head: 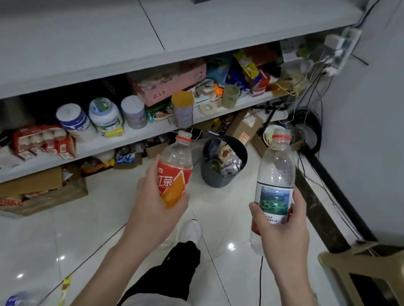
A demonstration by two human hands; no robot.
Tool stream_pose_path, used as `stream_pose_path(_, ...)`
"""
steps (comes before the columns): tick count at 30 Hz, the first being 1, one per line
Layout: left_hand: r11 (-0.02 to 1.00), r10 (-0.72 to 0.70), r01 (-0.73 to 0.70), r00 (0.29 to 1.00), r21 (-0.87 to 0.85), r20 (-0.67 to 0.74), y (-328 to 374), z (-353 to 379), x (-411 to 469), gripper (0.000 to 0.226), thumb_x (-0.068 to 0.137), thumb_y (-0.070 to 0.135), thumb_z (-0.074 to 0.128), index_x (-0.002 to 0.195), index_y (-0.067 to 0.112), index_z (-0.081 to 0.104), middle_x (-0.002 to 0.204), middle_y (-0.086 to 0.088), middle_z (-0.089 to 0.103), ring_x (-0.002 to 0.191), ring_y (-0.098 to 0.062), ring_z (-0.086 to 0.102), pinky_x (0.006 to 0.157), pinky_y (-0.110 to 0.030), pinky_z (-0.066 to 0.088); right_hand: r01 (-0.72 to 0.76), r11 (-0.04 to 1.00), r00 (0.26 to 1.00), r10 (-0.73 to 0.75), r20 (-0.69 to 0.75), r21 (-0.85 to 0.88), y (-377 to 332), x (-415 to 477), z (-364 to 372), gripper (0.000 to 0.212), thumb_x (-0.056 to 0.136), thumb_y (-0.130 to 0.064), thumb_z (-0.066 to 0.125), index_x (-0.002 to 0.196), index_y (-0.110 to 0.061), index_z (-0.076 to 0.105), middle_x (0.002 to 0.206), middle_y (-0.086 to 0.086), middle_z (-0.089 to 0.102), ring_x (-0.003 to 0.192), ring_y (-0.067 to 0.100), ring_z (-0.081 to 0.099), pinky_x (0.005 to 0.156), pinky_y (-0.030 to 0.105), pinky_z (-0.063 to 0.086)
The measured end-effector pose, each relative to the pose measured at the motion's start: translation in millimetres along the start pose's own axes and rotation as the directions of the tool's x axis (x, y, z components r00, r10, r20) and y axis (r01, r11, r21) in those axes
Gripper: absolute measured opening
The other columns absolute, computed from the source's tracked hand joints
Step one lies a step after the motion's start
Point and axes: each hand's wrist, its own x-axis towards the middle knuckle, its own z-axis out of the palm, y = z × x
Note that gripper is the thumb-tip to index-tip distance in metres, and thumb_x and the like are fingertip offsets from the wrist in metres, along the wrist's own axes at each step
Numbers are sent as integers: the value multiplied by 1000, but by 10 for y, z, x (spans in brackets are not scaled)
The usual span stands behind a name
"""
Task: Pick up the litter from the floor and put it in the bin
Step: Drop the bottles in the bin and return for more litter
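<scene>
The left hand [158,206] is gripping an orange-labelled bottle [174,172]; the right hand [280,223] is clasping a clear bottle [275,179]; the bin [214,174] is sitting farther ahead between them.

We see one view only: head-worn wide-angle camera, high, tilted forward and down. Both hands close, mid-frame; floor [94,236] below, bin [214,178] further ahead, shelves [146,131] upper left. Edges bend with lens.

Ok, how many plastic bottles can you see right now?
3. Red-label bottle in the left hand, clear water bottle in the right hand, one blurred bottle on floor bottom left. The bin may hide more.
</scene>
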Motion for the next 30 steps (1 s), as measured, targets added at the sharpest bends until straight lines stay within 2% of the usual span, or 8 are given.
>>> stream_pose_path(5,998,-65,65,998,-3,12,173,395,815,89,83,32,77,151,46,21,132,8,42,106,-7,55,83,-28,54,2,999,998,1,64,-46,-165,1031,147,63,84,-17,80,116,-57,43,106,-18,64,93,-5,65,81,20,57)
stream_pose_path(7,996,-93,93,995,-10,29,228,559,1115,89,80,36,77,149,47,23,130,3,45,106,-15,59,82,-41,60,-23,998,997,27,76,-51,-182,1372,194,64,84,-18,81,125,-51,45,109,-14,66,93,4,68,86,37,60)
stream_pose_path(10,993,-118,119,992,-26,45,322,817,1562,89,76,41,77,148,46,25,130,-1,49,105,-19,61,82,-46,60,-55,997,995,59,80,-56,-146,1840,256,70,83,-18,81,136,-41,43,114,-8,65,95,9,69,86,46,61)
stream_pose_path(14,983,-176,177,984,-41,13,401,1161,2023,90,78,37,78,149,45,23,131,3,49,111,-15,58,88,-41,58,-75,993,986,88,142,-91,8,2412,302,68,83,-20,81,134,-43,42,115,-5,65,95,11,69,84,41,61)
stream_pose_path(18,971,-238,235,969,-53,-62,450,1587,2378,88,81,35,78,150,38,24,132,5,48,112,-11,55,80,-21,49,-80,988,964,110,240,-131,223,3041,348,73,83,-23,81,144,-29,42,126,-2,61,109,16,66,92,44,58)
stream_pose_path(24,924,-382,368,889,-105,-250,400,2441,2857,80,82,37,78,148,29,32,130,3,52,111,-15,57,92,-33,52,-35,990,908,89,409,-137,607,4133,388,60,83,-19,81,120,-51,47,108,-11,63,92,12,69,78,37,62)
stream_pose_path(28,881,-474,441,817,-173,-330,168,3015,3248,77,81,35,79,145,28,36,127,3,55,109,-16,59,93,-38,54,-65,977,870,154,468,-201,1112,4802,497,72,82,-19,82,139,-37,43,121,-10,61,103,8,66,87,43,61)
stream_pose_path(30,868,-497,459,791,-192,-357,-82,3281,3470,74,82,35,78,143,29,37,123,5,56,102,-12,60,84,-28,54,-71,968,865,181,468,-241,1478,5084,611,78,80,-23,83,145,-34,40,126,-6,60,108,14,66,90,46,59)
